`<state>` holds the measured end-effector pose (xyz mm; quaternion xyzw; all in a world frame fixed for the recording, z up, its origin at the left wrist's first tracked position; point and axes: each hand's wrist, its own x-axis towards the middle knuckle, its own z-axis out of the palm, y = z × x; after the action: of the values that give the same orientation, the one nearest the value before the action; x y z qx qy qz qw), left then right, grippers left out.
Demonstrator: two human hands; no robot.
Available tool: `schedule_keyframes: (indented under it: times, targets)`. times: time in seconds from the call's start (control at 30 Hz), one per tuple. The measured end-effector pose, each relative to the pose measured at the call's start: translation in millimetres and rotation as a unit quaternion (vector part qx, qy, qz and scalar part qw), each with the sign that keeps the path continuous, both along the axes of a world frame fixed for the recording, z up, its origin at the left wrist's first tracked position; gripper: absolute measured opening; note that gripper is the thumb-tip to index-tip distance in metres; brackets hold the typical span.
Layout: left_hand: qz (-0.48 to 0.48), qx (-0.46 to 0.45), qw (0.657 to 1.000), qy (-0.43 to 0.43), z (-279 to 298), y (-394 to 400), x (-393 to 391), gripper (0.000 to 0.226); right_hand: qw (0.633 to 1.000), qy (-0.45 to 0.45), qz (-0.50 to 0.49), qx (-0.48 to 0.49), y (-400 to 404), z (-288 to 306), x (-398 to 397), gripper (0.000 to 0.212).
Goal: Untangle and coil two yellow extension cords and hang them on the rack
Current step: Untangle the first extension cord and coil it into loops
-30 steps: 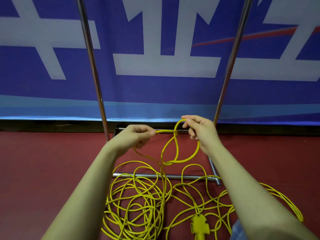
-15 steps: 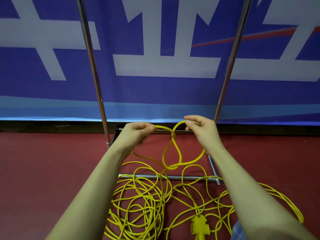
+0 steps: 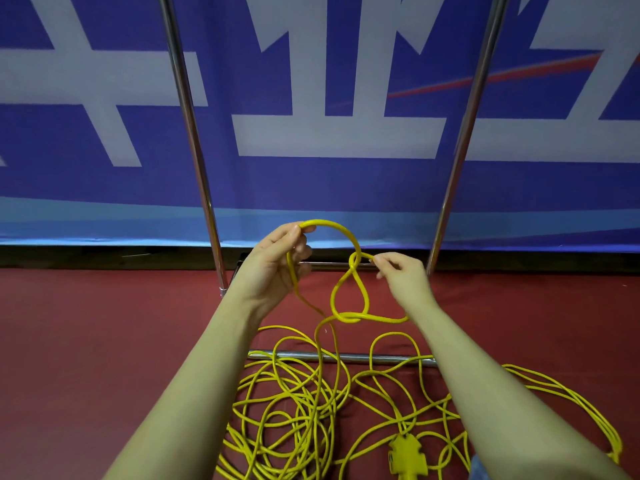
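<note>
Tangled yellow extension cords [image 3: 304, 403] lie in loose loops on the red floor below my arms. A yellow socket end [image 3: 405, 453] rests at the lower right of the heap. My left hand [image 3: 273, 265] is raised and pinches an arching stretch of cord. My right hand [image 3: 403, 277] pinches the same cord at a small twist, from which a loose knotted loop [image 3: 348, 299] hangs between my hands. The rack's two chrome uprights [image 3: 194, 143] rise behind; its top is out of view.
The rack's chrome base bar [image 3: 374, 358] lies across the floor under the cords. A blue and white banner [image 3: 329, 140] covers the wall behind. Bare red floor [image 3: 104, 341] spreads to the left and far right.
My left hand has risen and moved left, drawing an arch of cord upward. My right hand has dropped slightly and shifted its pinch to the twist. The loop hangs wider.
</note>
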<state>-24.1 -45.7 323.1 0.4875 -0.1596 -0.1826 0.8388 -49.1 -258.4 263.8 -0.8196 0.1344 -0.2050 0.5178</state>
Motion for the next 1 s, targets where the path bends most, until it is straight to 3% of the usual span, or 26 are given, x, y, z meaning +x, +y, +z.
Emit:
schedule_keyframes:
  times: [0.17, 0.27, 0.37, 0.5, 0.67, 0.77, 0.9, 1.0]
  targets:
    - [0.021, -0.002, 0.999, 0.049, 0, -4, 1, 0.019, 0.983, -0.01, 0.168, 0.077, 20, 18, -7, 0.028]
    - [0.045, -0.02, 0.997, 0.061, 4, -2, 2, 0.017, 0.962, -0.032, 0.255, 0.088, 27, 31, -12, 0.024]
    - [0.044, -0.03, 0.997, 0.059, 10, 1, 1, 0.017, 0.968, -0.059, 0.244, -0.016, 28, 31, -11, 0.02]
    - [0.027, -0.022, 0.998, 0.047, 10, 6, 2, 0.019, 0.964, -0.065, 0.253, 0.056, 36, 35, -12, 0.012]
    - [0.042, 0.097, 0.992, 0.062, -3, 22, 15, 0.02, 0.955, -0.065, 0.276, 0.083, 37, 48, -15, 0.011]
    - [0.022, 0.212, 0.977, 0.017, -9, 26, 13, 0.02, 0.96, -0.054, 0.262, 0.077, 32, 51, -16, 0.014]
    - [0.034, 0.285, 0.954, -0.089, 0, 22, 9, 0.016, 0.964, -0.025, 0.262, 0.035, 28, 51, -16, 0.015]
    - [0.041, 0.351, 0.914, -0.198, 7, 16, 5, 0.021, 0.961, 0.004, 0.277, -0.008, 33, 52, -18, 0.015]
